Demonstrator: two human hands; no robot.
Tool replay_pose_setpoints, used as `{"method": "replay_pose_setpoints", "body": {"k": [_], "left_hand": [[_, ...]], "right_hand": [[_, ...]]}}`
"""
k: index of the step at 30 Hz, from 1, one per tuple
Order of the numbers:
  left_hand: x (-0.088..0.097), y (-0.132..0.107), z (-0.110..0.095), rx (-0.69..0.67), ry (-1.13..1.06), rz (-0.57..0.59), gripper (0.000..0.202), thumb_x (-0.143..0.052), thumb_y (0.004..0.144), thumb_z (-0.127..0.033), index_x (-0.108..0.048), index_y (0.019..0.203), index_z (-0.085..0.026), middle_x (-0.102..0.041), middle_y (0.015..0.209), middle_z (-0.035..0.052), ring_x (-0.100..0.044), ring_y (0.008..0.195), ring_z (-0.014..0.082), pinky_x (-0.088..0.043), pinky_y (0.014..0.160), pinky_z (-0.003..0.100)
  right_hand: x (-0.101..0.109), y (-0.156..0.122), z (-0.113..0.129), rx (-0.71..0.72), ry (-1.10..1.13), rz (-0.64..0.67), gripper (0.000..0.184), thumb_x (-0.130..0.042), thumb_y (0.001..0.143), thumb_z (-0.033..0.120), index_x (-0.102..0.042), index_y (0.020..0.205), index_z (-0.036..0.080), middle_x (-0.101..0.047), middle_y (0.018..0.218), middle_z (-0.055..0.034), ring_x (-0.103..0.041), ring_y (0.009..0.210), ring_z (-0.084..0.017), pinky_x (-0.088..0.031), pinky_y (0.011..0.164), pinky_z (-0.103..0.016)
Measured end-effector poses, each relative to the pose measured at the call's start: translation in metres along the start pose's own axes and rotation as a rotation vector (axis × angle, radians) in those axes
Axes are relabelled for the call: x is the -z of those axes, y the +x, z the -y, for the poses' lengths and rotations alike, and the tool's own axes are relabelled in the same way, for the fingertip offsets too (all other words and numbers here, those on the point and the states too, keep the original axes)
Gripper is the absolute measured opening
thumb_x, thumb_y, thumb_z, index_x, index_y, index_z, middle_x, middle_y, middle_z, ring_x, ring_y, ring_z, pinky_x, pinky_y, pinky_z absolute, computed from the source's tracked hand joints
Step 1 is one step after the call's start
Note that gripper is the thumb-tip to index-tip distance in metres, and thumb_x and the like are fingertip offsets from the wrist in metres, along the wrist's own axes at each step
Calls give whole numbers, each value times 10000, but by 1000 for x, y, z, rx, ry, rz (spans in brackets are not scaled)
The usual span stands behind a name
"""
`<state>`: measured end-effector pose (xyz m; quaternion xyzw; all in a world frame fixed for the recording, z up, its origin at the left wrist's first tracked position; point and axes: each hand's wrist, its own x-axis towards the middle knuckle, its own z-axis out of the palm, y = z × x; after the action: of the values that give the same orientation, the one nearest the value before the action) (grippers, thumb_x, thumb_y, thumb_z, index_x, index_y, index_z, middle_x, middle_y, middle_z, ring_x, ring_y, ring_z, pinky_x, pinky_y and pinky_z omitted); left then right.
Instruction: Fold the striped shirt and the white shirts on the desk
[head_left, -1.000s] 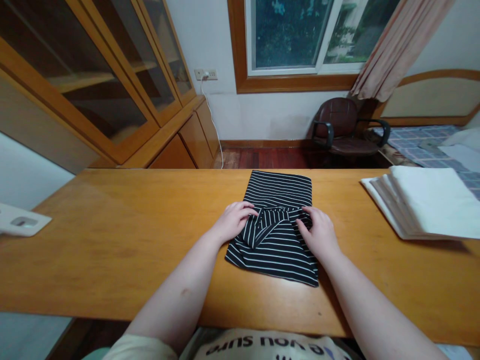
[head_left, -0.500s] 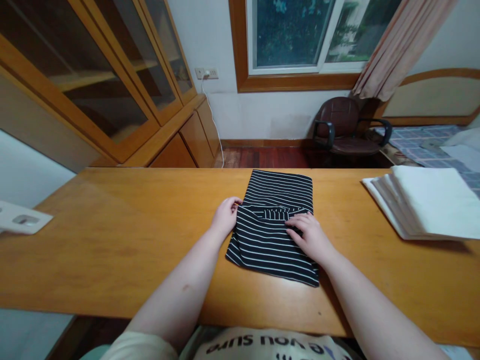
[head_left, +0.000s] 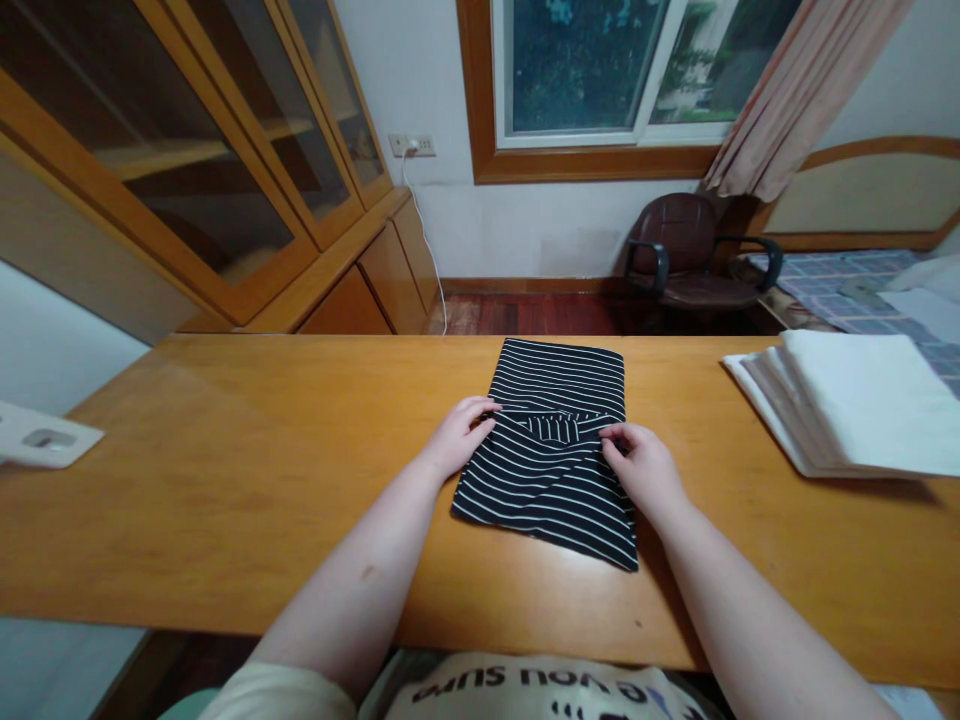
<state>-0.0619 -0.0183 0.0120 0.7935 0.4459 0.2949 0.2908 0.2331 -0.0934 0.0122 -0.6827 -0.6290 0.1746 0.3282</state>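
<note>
Head view: folded black-and-white striped garment (head_left: 544,490) mid-frame, long axis running bottom to top; left hand (head_left: 454,438) half-curled at edge, grip unclear; right hand (head_left: 642,464) pinching fold

The striped cloth (head_left: 551,462) seems to hide inner layers; the view's left edge crops a white object (head_left: 71,447).

Counted from where I stand, about one striped cloth (head_left: 551,490) on one table (head_left: 262,480): two hands, the left hand (head_left: 457,438) at nine o'clock and the right hand (head_left: 643,468) at three. Farther out lie one window (head_left: 581,70) at twelve, one chair (head_left: 690,245) at one, one white pile (head_left: 870,400) at three, and three glazed doors (head_left: 259,100) at ten.
</note>
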Motion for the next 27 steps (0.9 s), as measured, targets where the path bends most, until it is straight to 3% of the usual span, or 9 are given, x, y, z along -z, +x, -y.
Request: {"method": "replay_pose_setpoints", "body": {"k": [3,6,10,13,16,23,27], "left_hand": [[-3,2,2,58,50,-47,161,-511,861,-288,-645,865,-199,-629,1068,58,-565,1057,199,-429,987,375],[-4,4,4,143,57,-125,158,-501,857,-280,-629,827,-192,-636,915,44,-592,908,182,-477,871,334],[-5,3,3,260,-22,-165,208,-486,864,-314,-624,948,-183,-638,884,33,-595,791,155,-483,753,285],[-7,1,2,321,-22,-81,319,-548,830,-363,-602,1088,-183,-631,827,8,-580,697,136,-464,675,260],[-8,0,2,331,40,-20,359,-606,785,-344,-606,1110,-193,-599,749,-19,-547,615,121,-423,602,243],[-6,-1,3,363,159,-66,315,-494,871,-325,-610,1141,-210,-606,707,-5,-581,662,155,-428,615,265],[-3,-3,-2,250,232,-55,364,-460,902,-345,-581,1209,-191,-656,985,67,-608,896,199,-471,814,333]], "right_hand": [[-3,0,-2,-56,-11,91,185,-508,759,265,-654,853,198,-671,770,-34,-614,715,-190,-472,699,-338],[-5,0,-2,-48,-17,107,203,-497,778,289,-648,875,196,-670,782,-39,-613,715,-187,-469,687,-329],[-5,0,0,-2,-49,83,205,-494,805,295,-646,901,197,-675,832,-46,-614,780,-192,-467,712,-326],[-4,0,1,-14,-92,81,198,-499,817,297,-646,903,195,-675,829,-46,-613,800,-196,-463,724,-330],[-5,1,1,-32,-99,90,201,-505,825,308,-645,912,194,-674,834,-45,-613,799,-196,-460,722,-329],[-3,1,0,-57,-122,103,212,-523,823,346,-645,911,198,-659,813,-42,-609,794,-201,-463,727,-335],[2,1,-2,-93,-165,1,300,-533,823,381,-638,1003,166,-651,971,-105,-602,924,-234,-465,803,-362]]}}
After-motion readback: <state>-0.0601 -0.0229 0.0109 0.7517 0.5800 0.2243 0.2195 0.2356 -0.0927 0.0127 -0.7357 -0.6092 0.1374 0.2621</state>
